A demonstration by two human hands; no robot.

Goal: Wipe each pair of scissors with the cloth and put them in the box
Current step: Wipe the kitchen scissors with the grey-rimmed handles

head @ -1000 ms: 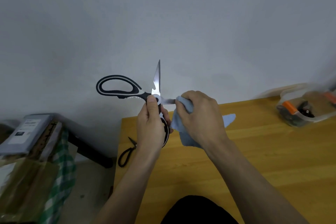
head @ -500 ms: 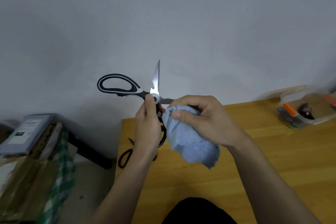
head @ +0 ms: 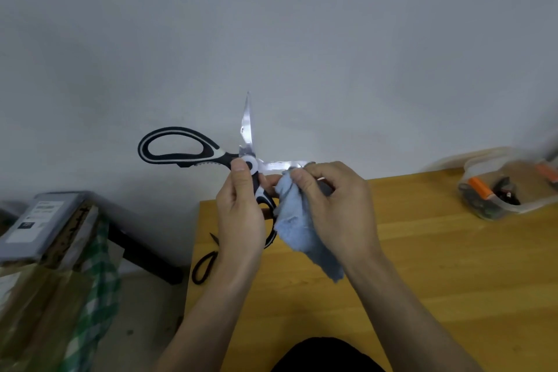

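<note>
The left hand point(head: 241, 214) holds the big scissors point(head: 241, 157) up in the air above the table point(head: 422, 266). Its fingers curl round the lower handle and its thumb presses by the round middle. The scissors are wide open. One blade points up and one blade points right.

The right hand point(head: 338, 205) is curled round the blue cloth point(head: 302, 229), which hangs down above the table. Its fingertips pinch the cloth at the tip of the right blade.

A small black pair point(head: 205, 263) lies at the table's left edge. The clear box point(head: 498, 190) sits at the table's far right corner, with orange and dark things inside.
</note>
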